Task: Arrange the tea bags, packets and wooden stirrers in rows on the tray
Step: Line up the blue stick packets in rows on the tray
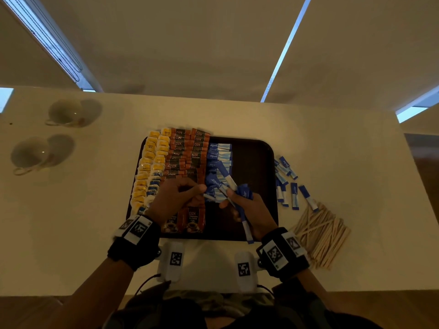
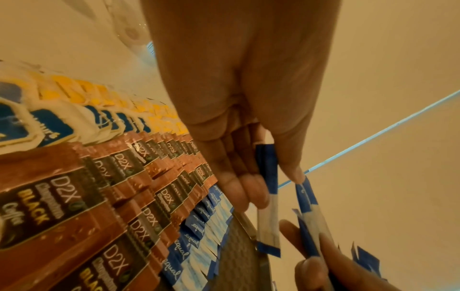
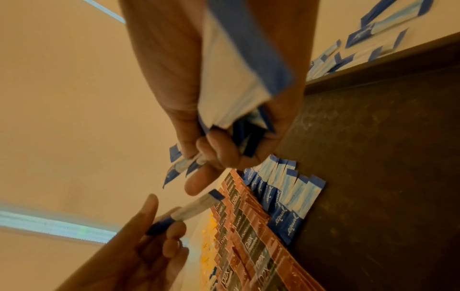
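On the dark tray [image 1: 254,176] lie rows of yellow tea bags [image 1: 148,162], brown coffee packets [image 1: 187,153] and blue sweetener packets [image 1: 218,153]. My left hand [image 1: 202,189] hovers over the tray's near middle and pinches a single blue-and-white packet [image 2: 268,196] between thumb and fingers. Right beside it, my right hand [image 1: 231,198] grips a bunch of blue packets [image 3: 236,69], with ends sticking out above and below the fist. The two hands almost touch. Wooden stirrers [image 1: 320,233] lie in a loose heap on the table right of the tray.
Several loose blue packets [image 1: 287,184] are scattered on the white table between the tray and the stirrers. Two cups [image 1: 64,112] [image 1: 31,153] stand at the far left. The tray's right third is bare. The table edge runs close to my body.
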The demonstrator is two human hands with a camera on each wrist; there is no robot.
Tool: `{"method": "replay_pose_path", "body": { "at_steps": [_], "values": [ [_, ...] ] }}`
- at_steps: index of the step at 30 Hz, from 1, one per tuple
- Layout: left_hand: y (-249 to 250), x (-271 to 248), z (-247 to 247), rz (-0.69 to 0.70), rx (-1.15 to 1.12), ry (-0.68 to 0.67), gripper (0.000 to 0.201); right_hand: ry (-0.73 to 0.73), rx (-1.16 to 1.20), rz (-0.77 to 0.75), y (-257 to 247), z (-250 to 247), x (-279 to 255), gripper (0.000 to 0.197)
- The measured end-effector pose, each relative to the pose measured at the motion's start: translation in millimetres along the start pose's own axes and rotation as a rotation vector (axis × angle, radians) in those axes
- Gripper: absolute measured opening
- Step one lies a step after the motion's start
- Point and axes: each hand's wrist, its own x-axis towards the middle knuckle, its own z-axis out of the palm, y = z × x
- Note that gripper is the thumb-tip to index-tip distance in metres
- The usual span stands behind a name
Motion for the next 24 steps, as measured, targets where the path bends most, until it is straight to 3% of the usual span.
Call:
{"method": "replay_pose_path", "body": {
  "at_steps": [5,12,14,19,22,24],
  "values": [
    [4,7,1,0.059,0.119,-0.037,0.013,0.004,-0.148,-0.015,3,4,0,0.020],
    [0,6,4,0.154,0.194,-0.053,0.011,0.029,-0.179,-0.056,6,4,-1,0.035],
    [-2,6,4,0.178,0.195,-0.038,0.010,0.132,-0.123,-0.068,7,5,-2,0.033],
    [-6,1,0,0.167,0.048,0.051,0.011,0.588,0.084,-0.162,7,-14,3,0.014],
    [-8,0,-2,0.163,0.013,0.062,0.010,0.663,-0.048,-0.199,9,-27,6,0.011],
    [-8,0,0,0.144,-0.022,0.061,0.009,0.662,-0.086,-0.152,10,-31,7,0.026]
  ]
}}
